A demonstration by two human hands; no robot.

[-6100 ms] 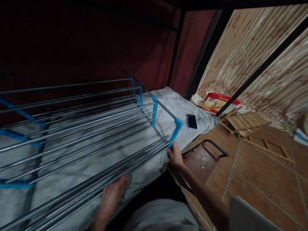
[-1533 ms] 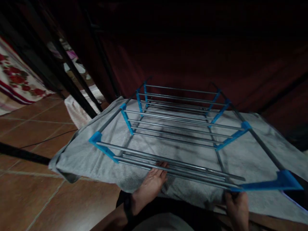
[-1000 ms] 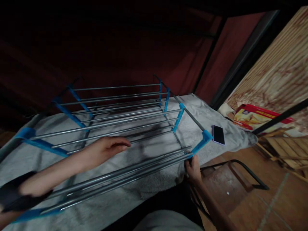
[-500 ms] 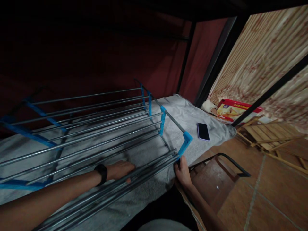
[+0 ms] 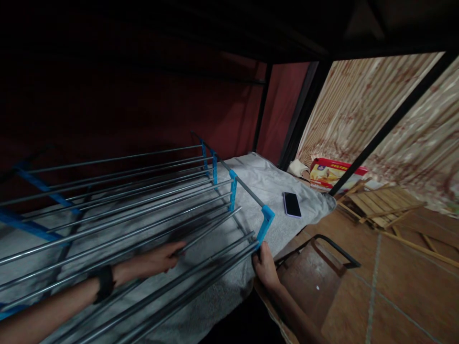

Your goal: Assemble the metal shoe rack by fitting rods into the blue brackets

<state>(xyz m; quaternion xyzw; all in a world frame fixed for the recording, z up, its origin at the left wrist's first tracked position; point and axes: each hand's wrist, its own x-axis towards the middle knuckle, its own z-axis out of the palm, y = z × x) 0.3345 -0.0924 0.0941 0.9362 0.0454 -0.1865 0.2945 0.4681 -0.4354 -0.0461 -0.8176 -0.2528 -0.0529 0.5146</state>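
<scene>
A rack of grey metal rods (image 5: pixel 118 191) with blue plastic end pieces (image 5: pixel 264 223) lies flat on a grey towel (image 5: pixel 265 181). My left hand (image 5: pixel 158 260), with a dark band on its wrist, reaches in among the rods and its fingers close on one loose rod that sticks out at an angle. My right hand (image 5: pixel 264 265) grips the near right corner of the rack, just under the blue end piece.
A black phone (image 5: pixel 291 204) lies on the towel to the right of the rack. On the tiled floor (image 5: pixel 387 296) to the right are a dark metal-framed stool (image 5: pixel 315 267), wooden slats (image 5: pixel 380 203) and a red box (image 5: pixel 335 173). Dark red cloth hangs behind.
My left hand has risen from the towel and taken hold of one rod, which now slants away from the others. My right hand stays at the corner. The view tipped up a little.
</scene>
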